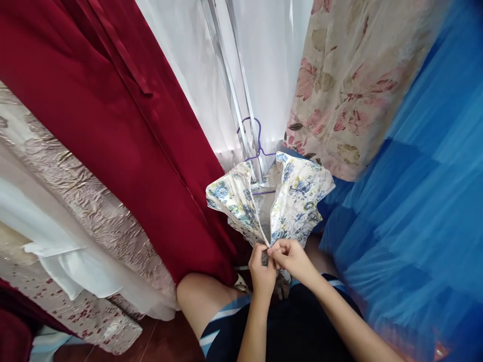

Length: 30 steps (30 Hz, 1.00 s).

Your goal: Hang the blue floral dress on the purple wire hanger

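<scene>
A white dress [300,193] with blue and yellow-green flowers hangs on a purple hanger [259,136]. It is split down the middle by a zipper [263,229], parted in a V from the neck. At the V's lower point my left hand [261,270] pinches the fabric edge with closed fingers. My right hand [292,257] is pinched shut there too, touching the left fingertips. The zipper's slider is hidden by the fingers. Below both hands, most of the dress is out of sight.
A dark red dress [124,130] and a pale embossed one [90,181] hang at left. Behind the hanger stand white metal rails [234,85] before white cloth [184,45]. A pink-flowered dress [339,90] and blue tulle [422,211] hang at right. My bare knee [199,296] is near the red cloth.
</scene>
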Tool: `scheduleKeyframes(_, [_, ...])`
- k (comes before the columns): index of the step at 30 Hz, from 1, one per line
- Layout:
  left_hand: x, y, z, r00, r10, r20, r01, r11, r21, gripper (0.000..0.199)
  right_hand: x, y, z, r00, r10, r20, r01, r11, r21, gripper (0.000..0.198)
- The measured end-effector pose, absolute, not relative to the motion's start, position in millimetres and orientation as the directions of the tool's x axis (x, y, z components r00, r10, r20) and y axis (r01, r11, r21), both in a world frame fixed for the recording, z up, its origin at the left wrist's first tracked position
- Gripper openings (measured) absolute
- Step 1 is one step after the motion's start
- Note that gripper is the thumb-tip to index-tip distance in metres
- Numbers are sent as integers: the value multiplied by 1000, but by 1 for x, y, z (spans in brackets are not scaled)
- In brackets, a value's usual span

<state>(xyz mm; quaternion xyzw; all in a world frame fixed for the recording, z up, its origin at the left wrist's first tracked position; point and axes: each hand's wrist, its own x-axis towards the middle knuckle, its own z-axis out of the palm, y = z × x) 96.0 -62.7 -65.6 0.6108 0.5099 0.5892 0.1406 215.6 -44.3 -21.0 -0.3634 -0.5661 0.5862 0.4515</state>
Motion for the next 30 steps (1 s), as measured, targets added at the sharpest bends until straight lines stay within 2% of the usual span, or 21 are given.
scheduleKeyframes(2, [93,-63,-60,-146,792,592,473,-470,745,19,219,-38,-7,-306,950,54,-168,1,-986,24])
scheduleKeyframes(5, [91,-67,-50,2,843,538,525,-459,717,19,223,-16,29,-219,974,62,-266,2,-964,25])
scheduleKeyframes(11, [86,-85,-21,238,896,374,700,-425,574,17,222,35,125,-112,951,288,-425,216,-879,27])
scheduleKeyframes(14, [79,-92,-10,321,899,298,744,-434,508,15,216,38,145,-105,934,341,-415,271,-869,25])
scheduleKeyframes(16, [72,-91,-3,340,898,279,712,-440,547,13,211,30,143,-124,929,349,-368,284,-885,24])
scheduleKeyframes(19, [60,-78,23,201,893,403,584,-439,683,11,205,11,129,-106,924,367,-313,320,-894,19])
scheduleKeyframes(22, [53,-56,74,-37,793,608,471,-523,711,33,205,-3,121,-88,912,402,-287,363,-886,17])
scheduleKeyframes(24, [54,-38,110,40,730,682,486,-611,625,43,206,-6,123,-104,889,446,-278,405,-871,17])
scheduleKeyframes(27, [62,-14,146,190,623,758,593,-688,417,20,208,-1,129,-100,858,504,-242,471,-848,19])
scheduleKeyframes(30, [73,2,158,194,516,834,641,-711,290,21,207,10,126,-35,873,487,-203,470,-859,24])
